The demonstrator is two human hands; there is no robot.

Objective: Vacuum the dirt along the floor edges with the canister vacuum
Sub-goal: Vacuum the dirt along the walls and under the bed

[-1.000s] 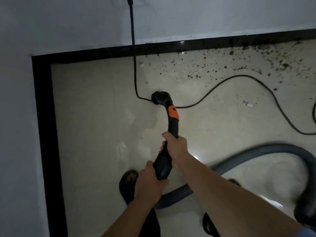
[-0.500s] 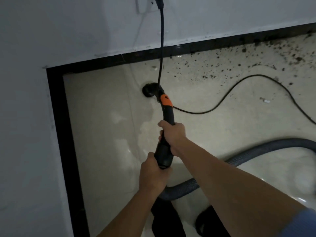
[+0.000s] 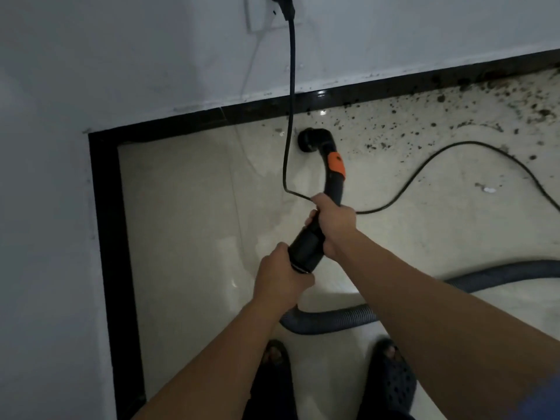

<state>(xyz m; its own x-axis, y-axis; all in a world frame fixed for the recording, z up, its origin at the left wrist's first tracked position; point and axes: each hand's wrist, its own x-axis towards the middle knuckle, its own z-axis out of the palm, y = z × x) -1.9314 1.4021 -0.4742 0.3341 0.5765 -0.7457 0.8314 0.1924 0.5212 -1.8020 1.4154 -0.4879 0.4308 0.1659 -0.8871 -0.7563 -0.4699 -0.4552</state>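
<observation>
Right now my left hand (image 3: 280,274) grips the lower end of the vacuum handle (image 3: 306,247), and my right hand (image 3: 335,225) is wrapped round it higher up. Its nozzle (image 3: 312,140) sits on the floor near the black skirting (image 3: 194,122), just left of the scattered dirt (image 3: 394,128). The power cord (image 3: 291,86) hangs from the wall plug, runs just beside the nozzle and passes behind my right hand. Sweeping right could, I think, snag that cord and tug the plug loose.

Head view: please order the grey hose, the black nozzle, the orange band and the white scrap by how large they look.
1. grey hose
2. black nozzle
3. orange band, only slightly smaller than the nozzle
4. white scrap
</observation>
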